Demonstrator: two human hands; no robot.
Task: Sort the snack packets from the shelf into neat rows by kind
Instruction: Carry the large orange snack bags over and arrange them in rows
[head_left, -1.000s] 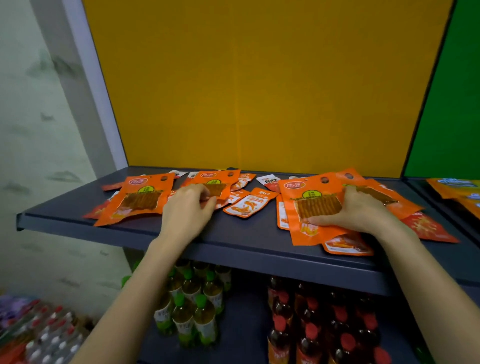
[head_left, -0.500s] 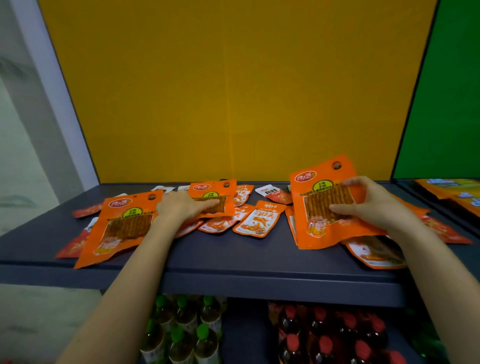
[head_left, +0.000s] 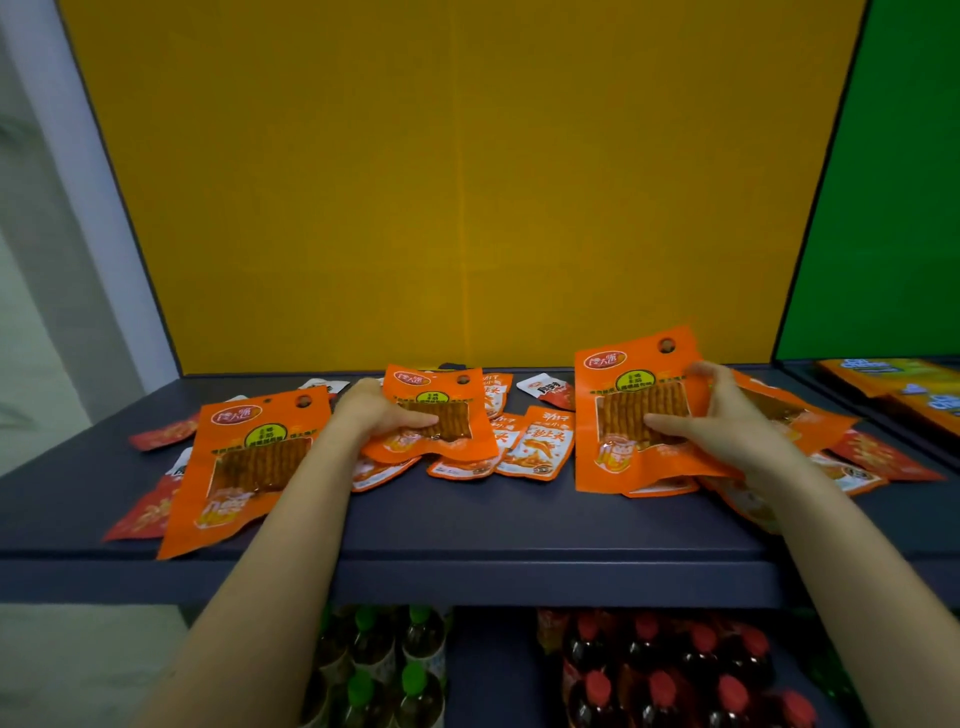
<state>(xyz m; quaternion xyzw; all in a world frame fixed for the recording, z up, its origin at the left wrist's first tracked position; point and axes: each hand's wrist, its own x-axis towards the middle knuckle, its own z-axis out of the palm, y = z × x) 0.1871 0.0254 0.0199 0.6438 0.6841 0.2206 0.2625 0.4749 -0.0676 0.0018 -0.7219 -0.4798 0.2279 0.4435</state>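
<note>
Snack packets (head_left: 537, 441) strewn unsorted over the shelf (head_left: 467, 530); nearest, one large orange packet (head_left: 249, 462) flat at front left. Farther in, two matching packets, lying flat a second ago, now tipped up off the heap: likely pulling one kind out for a row. Left hand (head_left: 374, 415) pinching the middle packet (head_left: 447, 410), thumb on its face; right hand (head_left: 722, 421) clasping the right packet (head_left: 623, 415), thumb across front, fingers behind.

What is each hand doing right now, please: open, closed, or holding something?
Left hand: holding the middle orange packet, thumb on its front.
Right hand: holding the right orange packet, which is tilted upward.
</note>
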